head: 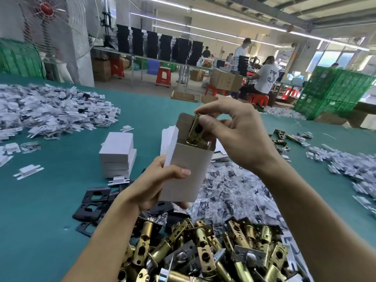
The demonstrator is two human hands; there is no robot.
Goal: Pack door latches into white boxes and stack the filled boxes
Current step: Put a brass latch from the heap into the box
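My left hand (pixel 154 184) grips an open white box (pixel 187 169) upright above the green table, thumb across its front. My right hand (pixel 236 133) pinches a brass door latch (pixel 196 131) by its upper end, and the latch's lower end sits inside the box's open top. A stack of closed white boxes (pixel 118 155) stands on the table to the left. A heap of brass door latches (pixel 203 251) lies near the front edge, below my forearms.
Black strike plates (pixel 93 202) lie left of the heap. Small plastic bags of screws (pixel 230 190) spread under my right arm. White plastic parts in bags (pixel 50 110) pile at far left and right. Flat white boxes (pixel 168 137) stand behind the held box. Green crates (pixel 333 92) stand far right.
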